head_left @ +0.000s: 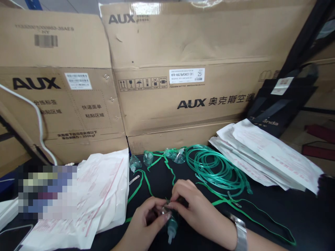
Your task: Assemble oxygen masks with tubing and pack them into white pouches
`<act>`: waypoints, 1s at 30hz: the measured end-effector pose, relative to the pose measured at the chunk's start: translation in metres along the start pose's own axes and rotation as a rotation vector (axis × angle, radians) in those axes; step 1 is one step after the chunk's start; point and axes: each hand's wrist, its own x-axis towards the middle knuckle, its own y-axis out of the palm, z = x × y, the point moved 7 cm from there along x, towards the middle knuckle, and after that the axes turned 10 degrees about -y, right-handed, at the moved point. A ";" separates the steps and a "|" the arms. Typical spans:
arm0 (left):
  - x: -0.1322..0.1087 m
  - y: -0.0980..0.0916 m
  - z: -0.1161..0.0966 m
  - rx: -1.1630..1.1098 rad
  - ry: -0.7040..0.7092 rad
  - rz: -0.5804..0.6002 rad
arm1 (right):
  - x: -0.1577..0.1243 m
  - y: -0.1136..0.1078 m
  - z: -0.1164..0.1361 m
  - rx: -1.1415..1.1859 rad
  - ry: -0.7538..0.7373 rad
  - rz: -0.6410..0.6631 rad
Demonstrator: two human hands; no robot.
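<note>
A small clear-green oxygen mask (172, 225) is held low in the middle of the view, its connector spout pointing down toward me. My left hand (146, 219) pinches the mask's left edge between thumb and fingers. On the upper edge, the thumb and fingers of my right hand (192, 205) are closed; whether they also grip a strap end is hidden. Beyond my hands lie several more masks, among them a left one (134, 163) and a right one (179, 156). Green elastic straps (143, 179) trail across the black table (157, 174).
Coiled green tubing (214, 167) lies behind my right hand. White printed packets are stacked at left (104, 195) and right (269, 157). Large cardboard boxes (146, 115) wall off the back, with a black bag (277, 104) at right. A white cable (39, 118) hangs at left.
</note>
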 end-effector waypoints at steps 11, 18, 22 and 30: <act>0.003 -0.002 0.008 -0.098 -0.090 -0.091 | 0.002 0.009 -0.012 0.196 0.129 0.008; 0.005 -0.004 0.014 -0.177 -0.065 -0.112 | 0.003 0.008 -0.005 0.183 0.106 0.050; 0.005 -0.005 0.014 -0.171 -0.069 -0.107 | 0.003 0.008 -0.008 0.208 0.121 0.022; 0.008 -0.009 0.012 -0.192 -0.061 -0.111 | 0.007 0.006 -0.010 0.351 0.033 0.093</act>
